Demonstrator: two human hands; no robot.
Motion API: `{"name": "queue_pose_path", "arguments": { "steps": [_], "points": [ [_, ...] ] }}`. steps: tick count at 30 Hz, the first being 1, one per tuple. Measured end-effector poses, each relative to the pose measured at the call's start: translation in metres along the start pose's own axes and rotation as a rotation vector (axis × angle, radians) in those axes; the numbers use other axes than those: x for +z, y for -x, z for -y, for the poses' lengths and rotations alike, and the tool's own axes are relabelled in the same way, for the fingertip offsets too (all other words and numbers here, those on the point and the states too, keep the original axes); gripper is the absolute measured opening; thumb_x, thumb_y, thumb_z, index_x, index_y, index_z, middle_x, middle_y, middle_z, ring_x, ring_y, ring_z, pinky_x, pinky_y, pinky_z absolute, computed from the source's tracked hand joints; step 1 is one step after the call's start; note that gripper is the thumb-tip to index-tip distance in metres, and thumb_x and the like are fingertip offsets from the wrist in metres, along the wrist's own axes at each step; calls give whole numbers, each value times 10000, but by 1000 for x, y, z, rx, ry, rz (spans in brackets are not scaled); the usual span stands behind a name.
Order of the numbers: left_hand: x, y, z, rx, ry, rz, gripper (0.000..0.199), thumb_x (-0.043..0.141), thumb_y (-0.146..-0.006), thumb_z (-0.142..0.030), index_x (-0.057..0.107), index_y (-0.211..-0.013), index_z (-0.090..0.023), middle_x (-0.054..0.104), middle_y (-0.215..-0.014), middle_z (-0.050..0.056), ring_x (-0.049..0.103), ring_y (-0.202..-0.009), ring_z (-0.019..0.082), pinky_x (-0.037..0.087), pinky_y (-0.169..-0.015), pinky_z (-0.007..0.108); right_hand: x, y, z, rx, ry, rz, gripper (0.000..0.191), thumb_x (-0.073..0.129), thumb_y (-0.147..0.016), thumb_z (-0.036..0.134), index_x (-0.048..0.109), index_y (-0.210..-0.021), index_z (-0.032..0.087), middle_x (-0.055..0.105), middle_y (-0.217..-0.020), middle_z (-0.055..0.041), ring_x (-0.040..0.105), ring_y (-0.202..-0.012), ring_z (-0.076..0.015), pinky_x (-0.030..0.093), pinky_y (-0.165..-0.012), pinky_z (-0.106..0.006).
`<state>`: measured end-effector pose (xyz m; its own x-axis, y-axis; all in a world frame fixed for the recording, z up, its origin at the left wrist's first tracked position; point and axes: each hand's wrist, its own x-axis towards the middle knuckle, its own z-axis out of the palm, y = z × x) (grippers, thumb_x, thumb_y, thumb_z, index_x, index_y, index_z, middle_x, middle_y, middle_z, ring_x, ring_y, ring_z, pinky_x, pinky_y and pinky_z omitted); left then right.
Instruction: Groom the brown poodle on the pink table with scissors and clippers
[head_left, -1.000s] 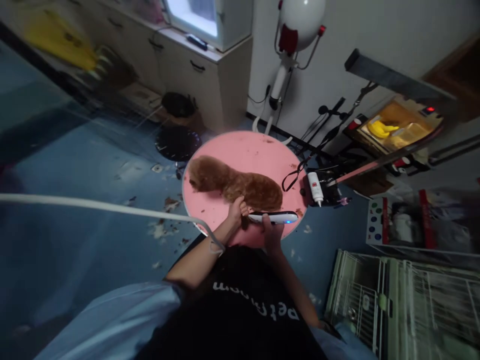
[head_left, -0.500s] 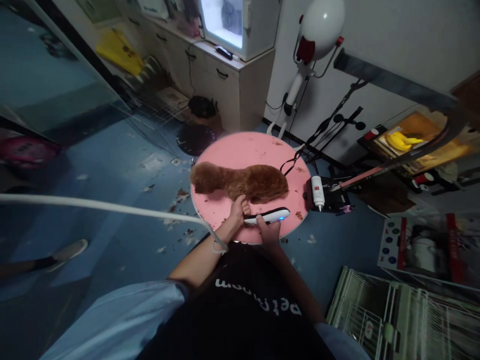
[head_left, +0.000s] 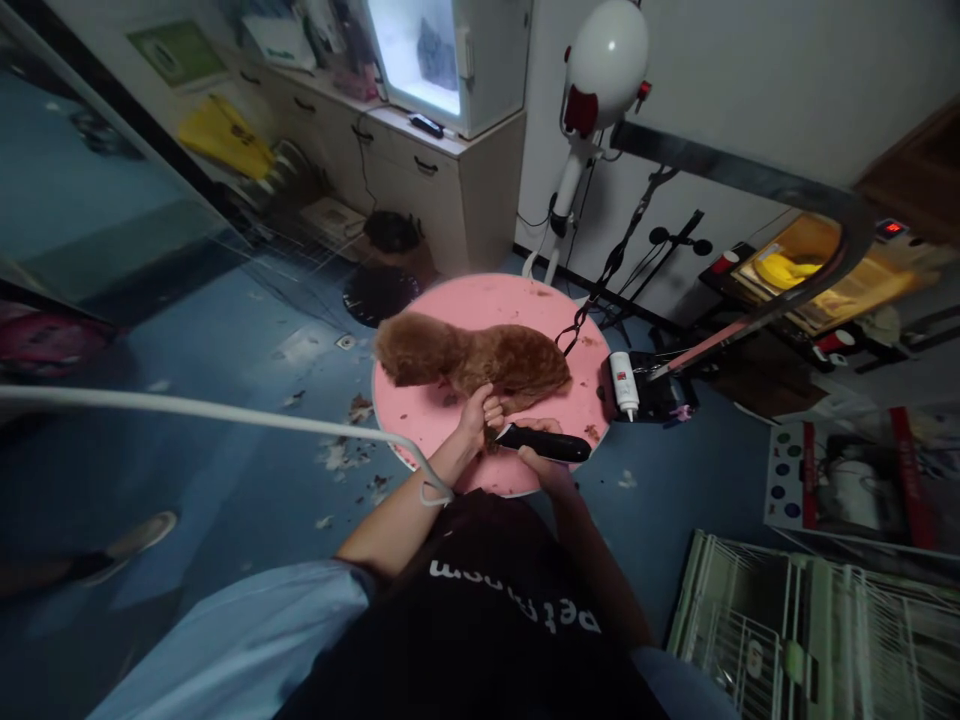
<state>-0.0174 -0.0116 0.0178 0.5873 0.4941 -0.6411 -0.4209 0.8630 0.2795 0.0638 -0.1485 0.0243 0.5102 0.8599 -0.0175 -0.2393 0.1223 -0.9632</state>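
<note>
A brown curly-coated dog (head_left: 517,362) is on the round pink grooming table (head_left: 420,430), its head toward the left. My left hand (head_left: 478,415) is closed at the near side of the dog, around one of its legs; a tuft of brown fur pokes out below the fist. In my right hand (head_left: 553,468) is an electric hair clipper (head_left: 546,443), its black side turned up. The clipper's head points left and lies close against the fur beside my left fist. Whether the blade touches the fur, I cannot tell.
A white cable (head_left: 225,412) crosses from the left to my left forearm. The grooming arm (head_left: 750,180) rises at the right with a black strap (head_left: 615,255) hanging to the table. A white bottle (head_left: 623,382) stands at the table's right edge. Clipped fur (head_left: 360,408) litters the floor.
The clipper has rolled over in my right hand, from its white side with a blue light to its black side. Its head is now beside the held leg. The dog's head has shifted slightly.
</note>
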Motion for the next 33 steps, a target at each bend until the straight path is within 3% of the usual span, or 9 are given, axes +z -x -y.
{"name": "queue_pose_path", "arguments": {
  "steps": [8, 18, 26, 30, 33],
  "points": [
    [4, -2, -2, -25, -18, -3, 511, 508, -875, -322, 159, -519, -213, 165, -380, -91, 156, -287, 24, 125, -292, 154, -6, -5, 2, -58, 31, 142, 325, 674, -632, 127, 542, -907, 239, 667, -1055, -24, 605, -1060, -221, 416, -1003, -442],
    [-3, -9, -1, 3, -54, 32, 539, 618, -804, -322, 153, -553, -216, 165, -394, -108, 171, -291, 22, 118, -307, 158, -8, -18, 1, -95, 283, 189, 255, 649, -631, 156, 548, -855, 224, 656, -943, -23, 623, -944, -213, 473, -924, -404],
    [2, -6, 3, 69, -57, 0, 452, 574, -840, -253, 222, -561, -202, 207, -382, -106, 167, -292, 19, 108, -307, 147, 0, -23, 3, -71, 291, 83, 188, 649, -636, 179, 581, -808, 213, 642, -837, -15, 614, -837, -199, 486, -852, -373],
    [5, -6, 6, 95, -72, -5, 475, 619, -821, -285, 226, -565, -204, 212, -382, -110, 173, -294, 17, 125, -312, 153, 5, -20, 0, -73, 291, -56, 140, 633, -687, 254, 588, -811, 207, 633, -820, -19, 599, -816, -191, 484, -827, -362],
    [5, -6, 7, 117, -92, -8, 507, 676, -782, -312, 227, -574, -204, 207, -387, -118, 175, -298, 14, 122, -314, 154, 6, -15, -5, 6, 287, -83, 140, 649, -693, 289, 569, -770, 203, 597, -698, 8, 575, -682, -173, 493, -697, -330]
  ]
}}
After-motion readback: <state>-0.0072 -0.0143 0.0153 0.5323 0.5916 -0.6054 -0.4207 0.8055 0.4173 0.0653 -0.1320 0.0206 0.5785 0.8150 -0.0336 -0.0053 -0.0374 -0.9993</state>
